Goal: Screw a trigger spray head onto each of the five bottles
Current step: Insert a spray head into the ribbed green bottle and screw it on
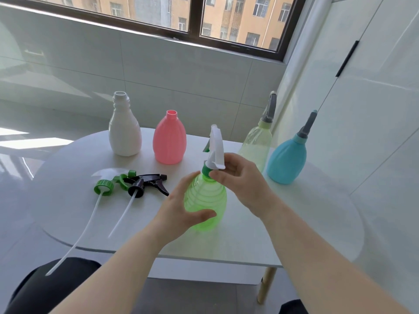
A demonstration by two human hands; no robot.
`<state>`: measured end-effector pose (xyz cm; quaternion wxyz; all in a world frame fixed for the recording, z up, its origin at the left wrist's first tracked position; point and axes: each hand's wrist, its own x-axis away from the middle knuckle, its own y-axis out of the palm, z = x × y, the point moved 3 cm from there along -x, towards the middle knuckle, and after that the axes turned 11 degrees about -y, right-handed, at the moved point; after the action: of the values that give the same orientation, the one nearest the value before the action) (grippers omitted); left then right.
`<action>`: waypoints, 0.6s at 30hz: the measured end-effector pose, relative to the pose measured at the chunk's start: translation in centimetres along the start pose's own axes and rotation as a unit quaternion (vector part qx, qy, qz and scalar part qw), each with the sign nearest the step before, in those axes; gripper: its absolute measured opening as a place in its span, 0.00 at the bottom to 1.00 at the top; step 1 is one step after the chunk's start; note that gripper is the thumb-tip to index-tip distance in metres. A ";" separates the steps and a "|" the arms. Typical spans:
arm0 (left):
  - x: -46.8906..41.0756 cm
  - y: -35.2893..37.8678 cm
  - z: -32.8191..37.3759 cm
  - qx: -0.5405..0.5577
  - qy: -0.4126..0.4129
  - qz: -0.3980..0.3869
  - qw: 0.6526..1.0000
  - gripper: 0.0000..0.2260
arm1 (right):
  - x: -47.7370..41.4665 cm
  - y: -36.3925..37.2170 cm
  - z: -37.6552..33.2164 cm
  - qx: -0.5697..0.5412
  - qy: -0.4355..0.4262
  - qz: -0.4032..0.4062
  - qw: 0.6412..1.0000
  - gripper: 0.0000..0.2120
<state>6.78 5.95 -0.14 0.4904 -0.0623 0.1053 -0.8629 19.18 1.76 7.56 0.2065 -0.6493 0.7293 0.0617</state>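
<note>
Your left hand (181, 207) wraps the upright green bottle (205, 200) near the front of the white table (68, 200), while your right hand (240, 177) pinches the collar of its white spray head (215, 148), nozzle aimed away from you.

Open tabletop in front, bottles and loose heads ringing the middle

The white table (294, 223) lies bare along its near edge and at its near right, with open room there. At the middle the green bottle (205, 200) stands gripped between the left hand (181, 211) and right hand (244, 184), blocking the centre. To the left lie two loose spray heads, a green one (106, 185) and a black one (145, 184), touching, their long dip tubes running toward the near edge. Behind stand the white bottle (124, 130) and pink bottle (169, 139), a narrow gap between them. The pale yellow bottle (258, 141) and blue bottle (286, 159) crowd the far right, hard by the wall (362, 109).
</note>
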 end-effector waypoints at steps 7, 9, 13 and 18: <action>0.0 0.0 -0.2 -0.010 0.005 0.012 1.000 0.33 | 0.3 0.4 0.4 0.034 -0.028 0.028 0.999 0.16; 0.1 0.1 -0.3 -0.017 0.001 0.017 1.000 0.34 | 0.5 1.0 0.8 0.049 -0.031 0.064 0.996 0.16; 0.3 0.2 0.1 -0.033 0.013 0.026 0.999 0.34 | 0.4 2.1 1.2 0.179 -0.044 0.082 0.979 0.18; 0.4 0.1 0.2 -0.026 0.008 0.019 0.999 0.33 | 0.3 1.7 1.2 0.138 0.013 0.052 0.989 0.12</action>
<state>6.69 5.56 0.02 0.5038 -0.0659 0.1330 -0.8510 17.76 2.12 6.04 0.2812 -0.5763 0.7664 -0.0377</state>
